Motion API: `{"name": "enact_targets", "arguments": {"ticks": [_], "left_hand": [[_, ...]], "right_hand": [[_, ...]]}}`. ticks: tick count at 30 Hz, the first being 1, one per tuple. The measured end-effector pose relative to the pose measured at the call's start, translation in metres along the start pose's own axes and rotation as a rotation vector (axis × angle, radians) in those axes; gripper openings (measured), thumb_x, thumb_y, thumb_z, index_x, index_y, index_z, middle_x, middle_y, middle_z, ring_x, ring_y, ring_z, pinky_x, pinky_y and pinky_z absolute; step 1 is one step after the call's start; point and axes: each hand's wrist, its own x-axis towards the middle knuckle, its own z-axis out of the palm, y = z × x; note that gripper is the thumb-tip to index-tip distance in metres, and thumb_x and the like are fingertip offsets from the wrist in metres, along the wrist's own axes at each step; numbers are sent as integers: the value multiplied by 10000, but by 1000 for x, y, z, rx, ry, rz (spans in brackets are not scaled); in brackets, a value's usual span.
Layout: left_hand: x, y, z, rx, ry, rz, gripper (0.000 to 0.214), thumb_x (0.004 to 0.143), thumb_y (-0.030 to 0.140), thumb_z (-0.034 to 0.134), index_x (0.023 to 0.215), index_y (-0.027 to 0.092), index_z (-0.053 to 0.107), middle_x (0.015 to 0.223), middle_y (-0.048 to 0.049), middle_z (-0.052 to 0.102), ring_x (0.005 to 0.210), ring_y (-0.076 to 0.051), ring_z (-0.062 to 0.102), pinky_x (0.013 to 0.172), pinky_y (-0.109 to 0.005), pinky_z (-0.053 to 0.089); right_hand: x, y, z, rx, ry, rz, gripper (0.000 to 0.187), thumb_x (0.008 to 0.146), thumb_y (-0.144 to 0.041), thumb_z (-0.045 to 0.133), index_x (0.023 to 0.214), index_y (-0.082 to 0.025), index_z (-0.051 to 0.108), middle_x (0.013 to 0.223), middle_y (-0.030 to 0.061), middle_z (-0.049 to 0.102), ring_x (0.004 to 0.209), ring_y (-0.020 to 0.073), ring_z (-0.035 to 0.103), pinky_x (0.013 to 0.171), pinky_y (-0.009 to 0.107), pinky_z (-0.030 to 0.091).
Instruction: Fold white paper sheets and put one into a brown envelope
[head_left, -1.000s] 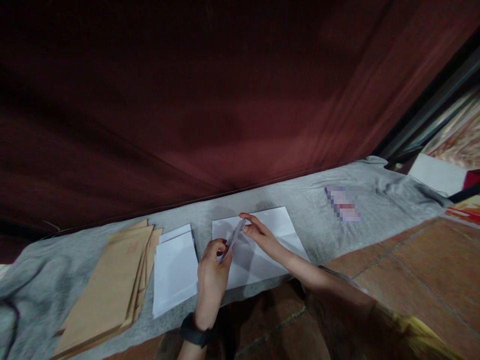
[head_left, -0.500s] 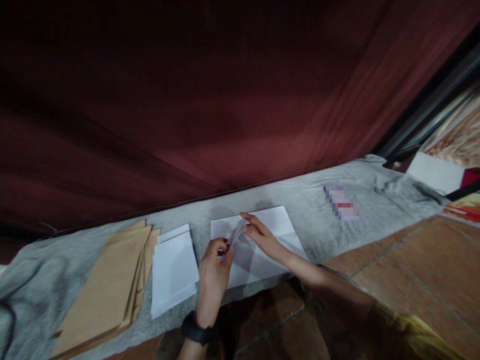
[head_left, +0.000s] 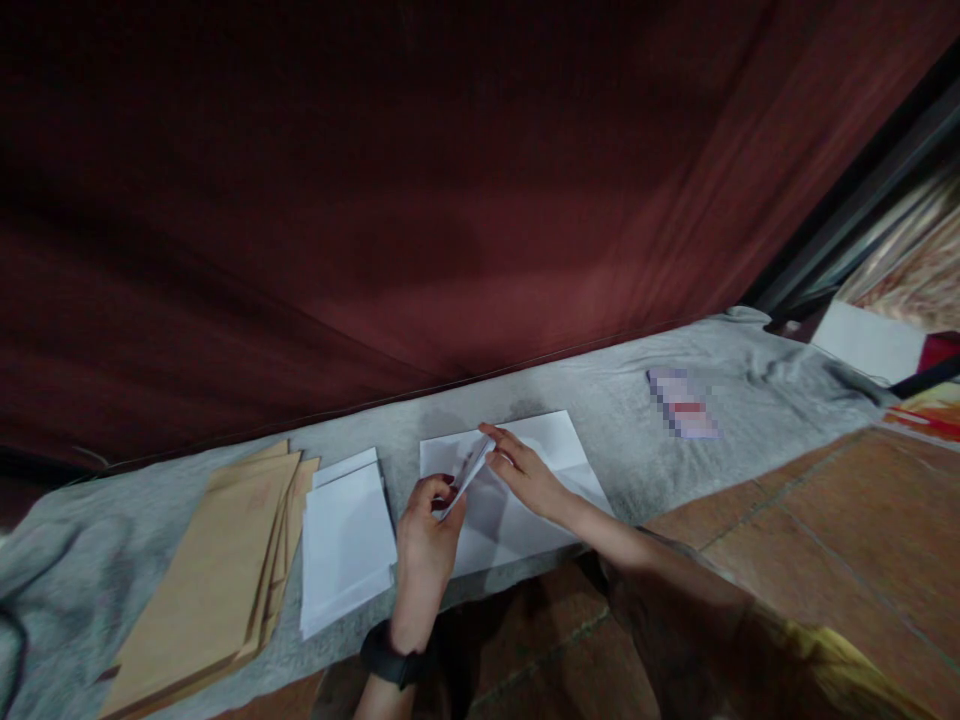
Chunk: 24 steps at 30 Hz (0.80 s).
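Note:
My left hand (head_left: 431,520) pinches the near end of a folded white paper (head_left: 472,463), its thumb and fingers closed on the edge. At the far end of that paper, my right hand (head_left: 521,472) grips it between thumb and fingers. The folded paper is tilted and held above a larger white sheet (head_left: 540,520) that lies flat with a crease across it. Just left of my left hand sits a stack of folded white papers (head_left: 349,540). Farther left is a pile of brown envelopes (head_left: 202,570).
A grey cloth (head_left: 615,400) covers the long surface, with a dark red curtain (head_left: 480,200) rising behind it. To the right lies a blurred-out purplish item (head_left: 684,405). Brown floor tiles (head_left: 817,510) show in front, and a white box-like object (head_left: 870,340) stands far right.
The folded paper has turned slightly and looks narrower between my hands. Both hands keep their hold in nearly the same place.

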Motion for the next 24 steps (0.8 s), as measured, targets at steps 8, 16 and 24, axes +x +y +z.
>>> {"name": "enact_targets", "arguments": {"ticks": [8, 16, 24], "left_hand": [[-8, 14, -5, 364, 26, 304, 124, 879, 124, 518, 879, 242, 558, 1107, -76, 679, 983, -242, 680, 803, -348, 521], [-17, 20, 1, 677, 27, 527, 201, 889, 73, 515, 1017, 199, 605, 1169, -126, 696, 994, -283, 659, 870, -410, 497], [-18, 24, 7, 355, 63, 307, 313, 898, 376, 637, 1160, 221, 568, 1253, -142, 657, 1141, -320, 632, 947, -460, 494]], "right_hand": [[2, 16, 3, 130, 85, 125, 416, 812, -199, 532, 1181, -225, 721, 1089, 46, 731, 911, 203, 652, 883, 366, 519], [3, 22, 9, 433, 201, 300, 207, 673, -209, 623, 839, -211, 746, 842, 10, 708, 807, 178, 612, 807, 322, 485], [7, 19, 7, 516, 312, 299, 286, 586, -207, 672, 869, -232, 639, 801, -35, 642, 745, 159, 564, 717, 288, 460]]}}
